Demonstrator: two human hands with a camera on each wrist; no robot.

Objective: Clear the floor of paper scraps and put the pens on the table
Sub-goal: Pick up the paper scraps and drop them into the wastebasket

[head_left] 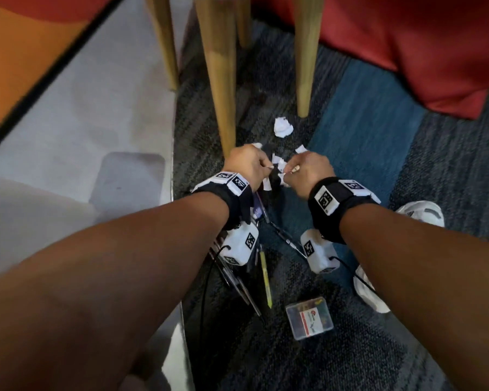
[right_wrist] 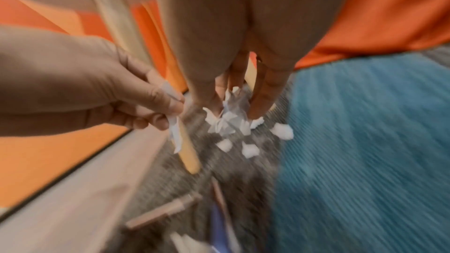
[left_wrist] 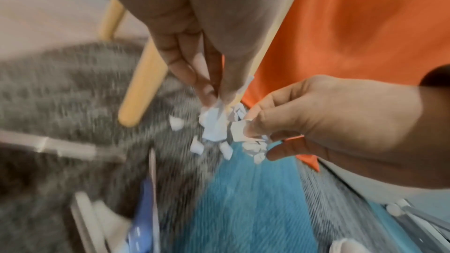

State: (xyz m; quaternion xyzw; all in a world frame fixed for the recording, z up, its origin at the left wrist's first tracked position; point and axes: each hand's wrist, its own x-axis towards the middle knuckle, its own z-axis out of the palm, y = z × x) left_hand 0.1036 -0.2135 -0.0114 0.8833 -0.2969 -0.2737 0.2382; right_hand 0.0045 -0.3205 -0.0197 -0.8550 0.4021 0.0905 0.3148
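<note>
Both hands (head_left: 277,172) hide scraps (head_left: 278,166); wrist views blurred

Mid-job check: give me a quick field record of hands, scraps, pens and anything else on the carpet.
left hand: pinching a paper scrap
right hand: pinching paper scraps
loose scraps: on the carpet between the hands
crumpled paper ball: beyond the hands, near a wooden leg
pens: on the carpet under the wrists
plastic box: on the carpet
</note>
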